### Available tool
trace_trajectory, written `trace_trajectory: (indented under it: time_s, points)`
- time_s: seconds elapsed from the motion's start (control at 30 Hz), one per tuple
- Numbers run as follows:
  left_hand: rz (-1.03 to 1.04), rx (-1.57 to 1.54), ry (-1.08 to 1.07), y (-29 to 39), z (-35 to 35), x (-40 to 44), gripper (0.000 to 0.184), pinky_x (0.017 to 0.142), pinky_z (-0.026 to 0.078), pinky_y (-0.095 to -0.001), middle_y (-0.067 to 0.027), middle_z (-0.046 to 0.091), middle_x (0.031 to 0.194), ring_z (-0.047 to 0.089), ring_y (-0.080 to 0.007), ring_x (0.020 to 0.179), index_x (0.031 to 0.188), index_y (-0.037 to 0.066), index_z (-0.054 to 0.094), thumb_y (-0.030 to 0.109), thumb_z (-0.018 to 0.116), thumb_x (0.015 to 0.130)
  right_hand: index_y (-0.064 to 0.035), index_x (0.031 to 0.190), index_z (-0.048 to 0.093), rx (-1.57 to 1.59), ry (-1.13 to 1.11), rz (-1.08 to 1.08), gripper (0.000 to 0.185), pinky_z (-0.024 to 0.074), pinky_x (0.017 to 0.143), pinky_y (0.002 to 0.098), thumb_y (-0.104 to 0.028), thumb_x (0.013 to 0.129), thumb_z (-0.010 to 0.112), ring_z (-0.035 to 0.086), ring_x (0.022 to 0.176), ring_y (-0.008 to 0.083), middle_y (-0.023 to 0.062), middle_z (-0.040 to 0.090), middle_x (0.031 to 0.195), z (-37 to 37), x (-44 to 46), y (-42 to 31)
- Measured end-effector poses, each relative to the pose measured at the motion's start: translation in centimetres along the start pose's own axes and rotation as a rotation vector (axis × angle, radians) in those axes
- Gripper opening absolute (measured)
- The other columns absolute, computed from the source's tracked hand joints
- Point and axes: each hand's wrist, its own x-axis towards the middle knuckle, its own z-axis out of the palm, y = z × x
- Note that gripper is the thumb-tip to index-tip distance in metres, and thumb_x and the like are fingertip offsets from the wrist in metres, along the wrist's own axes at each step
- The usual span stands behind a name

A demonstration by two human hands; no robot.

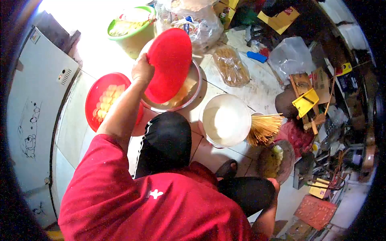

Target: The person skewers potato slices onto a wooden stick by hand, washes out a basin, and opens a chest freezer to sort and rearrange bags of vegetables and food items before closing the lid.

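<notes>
Red round tray (171,64) is tilted above lg. basin (197,86) on floor (261,94), w/ L hand (143,69) closed on tray's edge, 1 white bucket (209,110) nr. the basin, and R hand (275,185) beside R knee (247,195), its grip I can't tell.

Red shirt (181,209) — white emblem (156,194) — black trousers (165,142).
</notes>
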Motion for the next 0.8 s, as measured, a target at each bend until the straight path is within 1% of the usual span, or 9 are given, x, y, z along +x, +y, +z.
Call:
trace_trajectory:
  time_s: [0.07, 0.2, 0.3, 0.47, 0.5, 0.57, 0.6, 0.7, 0.8]
  points:
    - [-0.033, -0.002, -0.039, 0.3, 0.5, 0.3, 0.024, 0.083, 0.046, -0.0451, -0.0203, 0.062, 0.100, 0.058, -0.0377, 0.098, 0.098, 0.005, 0.055, 0.012, 0.056, 0.075, 0.0013, 0.096, 0.060, 0.308, 0.086, 0.031, 0.020, 0.0497, 0.071, 0.0313, -0.013, 0.084, 0.053, 0.059, 0.076, 0.0188, 0.0070, 0.063, 0.084, 1.0, -1.1, -3.0]
    - [-0.077, 0.003, -0.064, 0.4, 0.9, 0.7, 0.025, 0.084, 0.046, -0.0449, -0.0200, 0.062, 0.101, 0.058, -0.0370, 0.099, 0.098, 0.005, 0.055, 0.009, 0.059, 0.074, 0.0008, 0.095, 0.060, 0.358, 0.098, -0.035, 0.022, 0.0499, 0.069, 0.0323, -0.016, 0.086, 0.050, 0.059, 0.074, 0.0191, 0.0062, 0.063, 0.083, 1.8, 0.1, -3.4]
    - [-0.074, -0.003, -0.031, 0.2, 0.9, 0.8, 0.025, 0.083, 0.047, -0.0447, -0.0202, 0.062, 0.101, 0.058, -0.0370, 0.099, 0.098, 0.006, 0.055, 0.009, 0.059, 0.074, 0.0005, 0.094, 0.061, 0.416, 0.070, 0.075, 0.019, 0.0499, 0.068, 0.0312, -0.014, 0.086, 0.050, 0.059, 0.071, 0.0195, 0.0069, 0.063, 0.083, 1.5, 1.6, -1.7]
    - [-0.083, -0.021, -0.038, -1.1, 1.3, 0.9, 0.028, 0.083, 0.046, -0.0450, -0.0198, 0.061, 0.101, 0.058, -0.0373, 0.098, 0.101, 0.007, 0.055, 0.011, 0.060, 0.074, 0.0003, 0.093, 0.061, 0.133, 0.145, -0.176, 0.018, 0.0506, 0.065, 0.0319, -0.012, 0.085, 0.052, 0.060, 0.070, 0.0196, 0.0078, 0.063, 0.081, 1.6, -1.4, -5.7]
    - [-0.082, -0.022, -0.038, -1.6, 1.2, 1.1, 0.028, 0.083, 0.046, -0.0450, -0.0198, 0.061, 0.101, 0.058, -0.0373, 0.098, 0.101, 0.007, 0.055, 0.011, 0.060, 0.074, 0.0003, 0.093, 0.061, 0.133, 0.147, -0.176, 0.018, 0.0506, 0.065, 0.0319, -0.012, 0.085, 0.052, 0.060, 0.070, 0.0196, 0.0078, 0.063, 0.081, 1.5, -1.6, -5.5]
    - [-0.064, 0.006, -0.010, -2.8, 1.0, 1.8, 0.028, 0.083, 0.047, -0.0450, -0.0193, 0.062, 0.100, 0.058, -0.0375, 0.098, 0.101, 0.007, 0.054, 0.012, 0.060, 0.074, 0.0018, 0.093, 0.061, 0.587, 0.105, -0.010, 0.019, 0.0508, 0.064, 0.0326, -0.011, 0.084, 0.052, 0.060, 0.069, 0.0193, 0.0078, 0.063, 0.081, 1.3, -2.2, -4.5]
    - [-0.014, 0.007, 0.024, -3.2, 0.6, 1.9, 0.028, 0.083, 0.047, -0.0451, -0.0190, 0.062, 0.099, 0.058, -0.0375, 0.097, 0.101, 0.008, 0.053, 0.012, 0.058, 0.075, 0.0018, 0.093, 0.061, 0.588, 0.109, -0.006, 0.019, 0.0508, 0.064, 0.0326, -0.011, 0.084, 0.052, 0.060, 0.069, 0.0193, 0.0078, 0.063, 0.081, 1.3, -2.4, -3.9]
    - [-0.105, 0.044, -0.027, -3.4, 0.2, 2.2, 0.029, 0.084, 0.046, -0.0452, -0.0186, 0.062, 0.099, 0.058, -0.0373, 0.098, 0.103, 0.008, 0.052, 0.012, 0.058, 0.075, -0.0010, 0.092, 0.059, 0.695, 0.069, -0.067, 0.013, 0.0516, 0.069, 0.0312, -0.010, 0.083, 0.056, 0.060, 0.072, 0.0172, 0.0080, 0.064, 0.083, 1.3, -2.7, -2.5]
    - [-0.048, 0.028, -0.012, -3.2, 0.7, 1.6, 0.030, 0.084, 0.046, -0.0457, -0.0196, 0.062, 0.100, 0.058, -0.0378, 0.098, 0.104, 0.008, 0.051, 0.012, 0.057, 0.075, -0.0010, 0.092, 0.060, 0.557, 0.126, -0.061, 0.013, 0.0516, 0.069, 0.0316, -0.010, 0.083, 0.055, 0.060, 0.071, 0.0173, 0.0080, 0.064, 0.083, 1.9, -2.6, -2.4]
